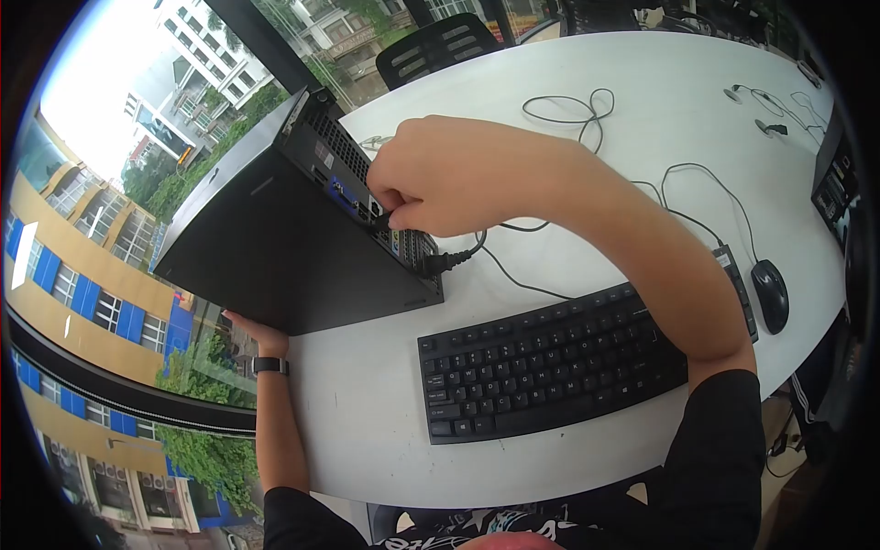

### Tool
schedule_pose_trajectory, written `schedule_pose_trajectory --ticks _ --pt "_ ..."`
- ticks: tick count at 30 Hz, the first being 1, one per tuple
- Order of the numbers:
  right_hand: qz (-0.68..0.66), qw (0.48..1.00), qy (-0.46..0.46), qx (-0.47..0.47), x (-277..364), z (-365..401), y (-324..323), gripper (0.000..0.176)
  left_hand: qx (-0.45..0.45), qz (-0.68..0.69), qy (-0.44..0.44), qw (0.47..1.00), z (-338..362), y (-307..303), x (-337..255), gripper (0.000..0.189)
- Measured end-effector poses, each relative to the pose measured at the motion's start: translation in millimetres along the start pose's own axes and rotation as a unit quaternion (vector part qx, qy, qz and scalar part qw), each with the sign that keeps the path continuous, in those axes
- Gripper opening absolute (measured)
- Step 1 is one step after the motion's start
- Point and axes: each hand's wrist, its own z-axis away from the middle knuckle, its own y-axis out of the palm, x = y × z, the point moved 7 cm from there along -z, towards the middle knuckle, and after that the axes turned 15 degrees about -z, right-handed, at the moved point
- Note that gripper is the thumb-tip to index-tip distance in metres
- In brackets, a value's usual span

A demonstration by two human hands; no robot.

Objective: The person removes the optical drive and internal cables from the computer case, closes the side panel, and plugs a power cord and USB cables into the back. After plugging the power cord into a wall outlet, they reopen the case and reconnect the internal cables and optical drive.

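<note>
A black computer tower [293,220] stands on the white table, its port side facing right. My right hand [408,179] is at that port side, fingers pinched on a small black plug [381,223] beside the blue video port [344,195]. Lower on the same side, a thick black power plug [446,263] sits in its socket. My left hand [259,335] lies against the tower's lower left edge, its fingers partly hidden behind the case; a dark band is on the wrist.
A black keyboard [550,362] lies in front of the tower, with a black mouse [770,295] to its right. Loose cables [587,119] and earphones cross the white table [495,78]. A black chair [438,50] stands beyond; windows are at the left.
</note>
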Motion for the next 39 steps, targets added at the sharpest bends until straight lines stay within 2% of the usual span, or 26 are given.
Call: schedule_pose_trajectory --ticks 2,5,12,14,17,21,23,24,27,29,31,38,39 --pt "0.032 0.996 -0.058 -0.056 1 -2 2 0.013 0.013 0.002 -0.016 1.000 -1 0 3 0.093" --pt "-0.005 1.000 -0.011 -0.025 3 -4 4 0.012 0.009 -0.005 -0.024 1.000 3 3 0 0.095" --pt "-0.010 1.000 -0.026 0.003 -1 -3 -1 0.016 0.004 -0.011 -0.023 1.000 -1 -1 3 0.095" --pt "-0.062 0.995 0.056 0.058 -11 -2 4 0.018 0.023 0.003 -0.018 1.000 -5 -2 7 0.097" --pt "-0.041 0.997 0.026 0.061 -5 -1 2 0.018 0.034 0.007 -0.010 0.999 -9 -5 12 0.096" --pt "-0.064 0.994 0.035 0.087 -9 7 -7 0.019 0.018 0.010 -0.016 1.000 1 5 -2 0.096" --pt "-0.005 0.989 0.118 0.092 -28 11 -17 0.020 -0.004 -0.002 -0.020 1.000 4 3 -2 0.097" --pt "-0.036 0.991 0.106 0.071 -30 7 -19 0.019 -0.007 -0.002 -0.024 1.000 4 1 2 0.097" --pt "-0.076 0.990 0.076 0.088 -22 7 -10 0.019 -0.005 0.001 -0.022 1.000 -2 0 5 0.098" --pt "-0.076 0.990 0.087 0.077 -17 5 -3 0.019 0.001 -0.003 -0.014 1.000 -1 -1 4 0.098" --pt "-0.016 0.996 0.061 0.062 -18 -1 4 0.018 0.001 0.005 -0.018 1.000 -6 -6 12 0.097" --pt "-0.022 0.994 0.073 0.076 -15 -3 10 0.017 0.004 0.026 -0.023 0.999 -2 -2 9 0.095" --pt "-0.011 0.997 0.053 0.060 -12 -4 8 0.017 0.003 0.027 -0.024 0.999 0 0 6 0.095"
